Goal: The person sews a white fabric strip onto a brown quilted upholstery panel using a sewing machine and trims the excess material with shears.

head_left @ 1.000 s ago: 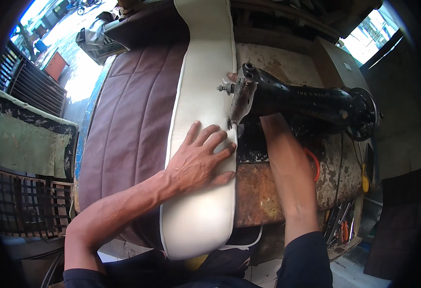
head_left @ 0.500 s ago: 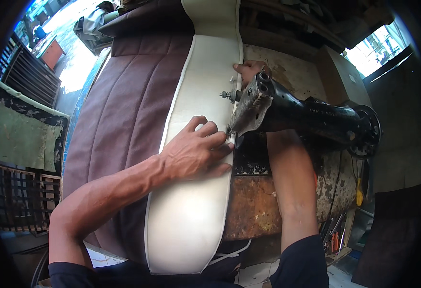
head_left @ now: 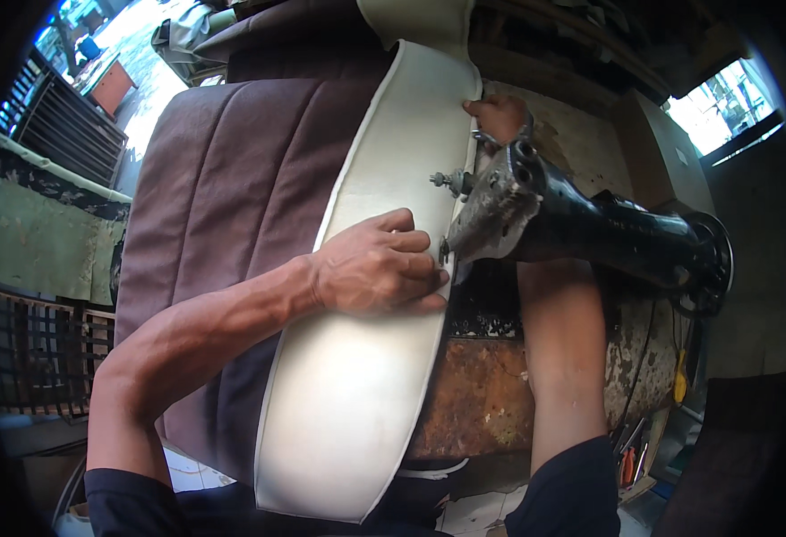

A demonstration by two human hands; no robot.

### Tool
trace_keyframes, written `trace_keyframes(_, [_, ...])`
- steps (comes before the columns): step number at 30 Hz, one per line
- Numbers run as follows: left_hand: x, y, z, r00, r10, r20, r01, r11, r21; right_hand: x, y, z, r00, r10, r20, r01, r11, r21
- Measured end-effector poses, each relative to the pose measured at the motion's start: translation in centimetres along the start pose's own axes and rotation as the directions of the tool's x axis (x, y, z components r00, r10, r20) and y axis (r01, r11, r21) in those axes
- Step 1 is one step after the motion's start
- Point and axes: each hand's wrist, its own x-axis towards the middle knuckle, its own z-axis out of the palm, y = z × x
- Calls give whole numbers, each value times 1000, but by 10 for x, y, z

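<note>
A long cream upholstery strip (head_left: 357, 394) with a piped border runs from my lap up under the needle end of a black sewing machine (head_left: 608, 215). It is joined to a brown quilted panel (head_left: 223, 188) on its left. My left hand (head_left: 380, 266) presses on the strip with curled fingers, its fingertips at the strip's right edge beside the machine's needle area. Past the machine head, my right hand (head_left: 500, 116) pinches the strip's right edge, thumb on top; its other fingers are partly hidden. My right forearm passes beneath the machine's arm.
The machine stands on a worn table (head_left: 474, 403) with a rusty brown surface. Hand tools (head_left: 630, 461) hang at its right side, near a yellow-handled tool (head_left: 680, 376). Slatted frames (head_left: 71, 125) and a green padded piece (head_left: 35, 228) stand to the left.
The view has shifted slightly. The strip and brown panel have slid toward me, and their far part now bends more sharply. My left hand's fingers are curled closer together; my right keeps its hold.
</note>
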Motion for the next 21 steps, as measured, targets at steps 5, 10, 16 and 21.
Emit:
trace_keyframes(5, [2,2,-3,999,-9,47,3,993,122,-15,5,0,991,-42,-126,35,998,-57])
trace_keyframes(10, [22,10,2,1000,13,24,-15,993,116,-78,83,-8,856,-409,-317,395,912,-109])
trace_keyframes(16, [-1,66,-27,936,-334,107,322,939,119,-342,-12,-61,995,-13,101,-13,968,251])
trace_keyframes(21, [-20,137,-42,869,-404,285,400,913,77,-500,-27,-35,983,94,-159,-43,953,299])
